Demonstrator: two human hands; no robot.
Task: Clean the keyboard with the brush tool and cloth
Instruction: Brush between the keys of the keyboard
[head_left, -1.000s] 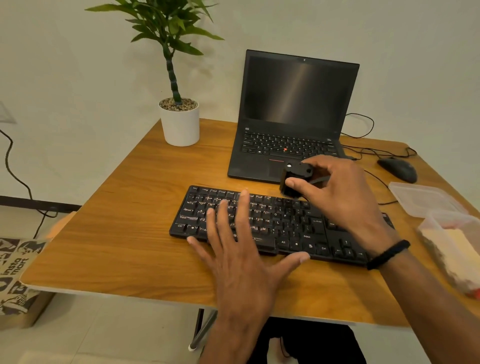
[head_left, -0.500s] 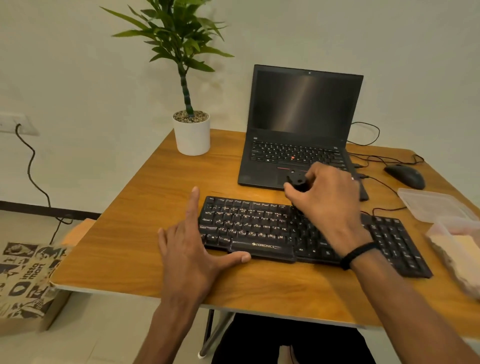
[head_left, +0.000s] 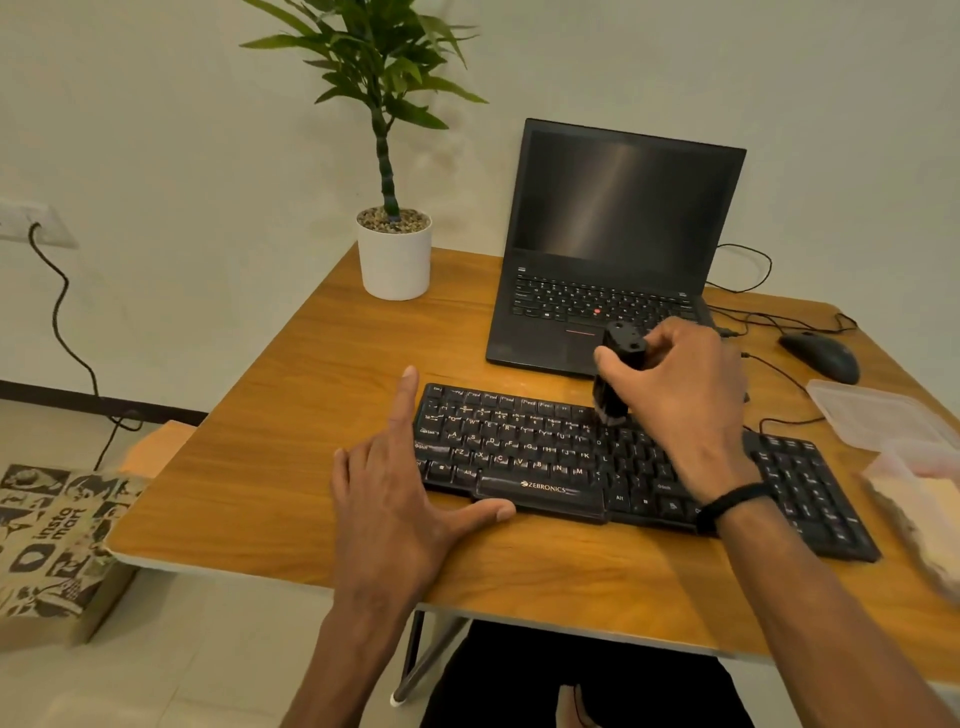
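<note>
Your right hand (head_left: 680, 400) clamps the stubby black brush tool (head_left: 618, 382), bristles down on the upper middle rows of the flat black plastic keyboard (head_left: 524, 452) near the wooden desk's (head_left: 270, 467) front edge. Your left hand (head_left: 400, 483), open and flat, braces its left end. Brushing looks underway; the wipe-down remains, and I cannot pick out a cloth for certain.

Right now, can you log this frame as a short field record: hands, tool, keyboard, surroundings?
left hand: flat on the table, against the keyboard's left end, thumb by its front edge
right hand: gripping the brush tool
brush tool: upright, bristles down on the upper key rows
keyboard: black, front of the open laptop
surroundings: potted plant, mouse
cloth: not clearly identifiable
</note>
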